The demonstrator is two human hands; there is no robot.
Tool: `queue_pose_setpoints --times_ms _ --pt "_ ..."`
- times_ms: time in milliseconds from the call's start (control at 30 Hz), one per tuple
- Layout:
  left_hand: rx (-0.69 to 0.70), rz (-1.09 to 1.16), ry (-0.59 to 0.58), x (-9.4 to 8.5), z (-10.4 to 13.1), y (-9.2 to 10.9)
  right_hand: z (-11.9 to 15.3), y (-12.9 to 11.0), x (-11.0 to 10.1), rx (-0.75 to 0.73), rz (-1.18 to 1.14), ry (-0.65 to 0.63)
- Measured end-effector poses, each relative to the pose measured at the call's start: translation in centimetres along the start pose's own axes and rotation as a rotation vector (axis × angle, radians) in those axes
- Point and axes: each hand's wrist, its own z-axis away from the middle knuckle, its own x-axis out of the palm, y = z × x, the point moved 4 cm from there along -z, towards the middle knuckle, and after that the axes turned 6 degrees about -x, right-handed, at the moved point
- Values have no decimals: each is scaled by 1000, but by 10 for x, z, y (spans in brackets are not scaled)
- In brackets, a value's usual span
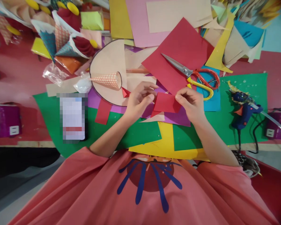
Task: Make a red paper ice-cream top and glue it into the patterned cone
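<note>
Small red paper [168,102]: we have it just above the cluttered middle of the tabletop [37,75], between our two hands, a flat, matt, roughly four-sided piece.
Right hand [192,102]: our thumb and fingers are closed in a pinch on its upper right corner.
Left hand [138,101]: our fingers are curled, thumb close to the fingertips, at the paper's left edge; we cannot tell whether they grip it.
Scissors [186,71]: they lie partly open beyond our right hand, steel blades across a large red sheet [175,47], one handle loop red, the other yellow.
Cone [110,80]: orange-checked and dark-rimmed, it lies on its side on a pale, black-edged rounded sheet [107,59], near our left hand.
Red strip [103,112]: a narrow piece, left of our left hand.
Green sheets [121,131]: they spread under our forearms, with yellow and purple paper overlapping them.
Glue gun [244,114]: blue, on green at our right, its nozzle end crusted, a translucent stick at its back.
Phone [73,118]: blurred out, at our left.
Filled cones [61,37]: patterned, white-edged, crowding the upper left beside crinkled clear plastic [54,74].
</note>
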Motion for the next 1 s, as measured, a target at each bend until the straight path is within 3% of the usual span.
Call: queue_pose_setpoints --times_ms 100,200,333,567,700,833,1000 --pt "7 43 -170 9 5 2 2 4 2 42 -9 22" --pt "-34 43 -233 11 8 0 2 10 -1 72 -4 67" --pt "-49 5 -224 10 6 -3 1 13 -2 87 -18 80" --pt "83 -38 -146 9 2 -1 3 6 5 83 -14 -77" --pt "69 6 -64 4 -1 -6 6 2 8 -35 -31 -247" --pt "60 15 -23 1 -3 -6 10 -2 15 -205 200 -412" --pt "37 -15 -19 2 -2 -2 10 -7 14 -323 337 -324"
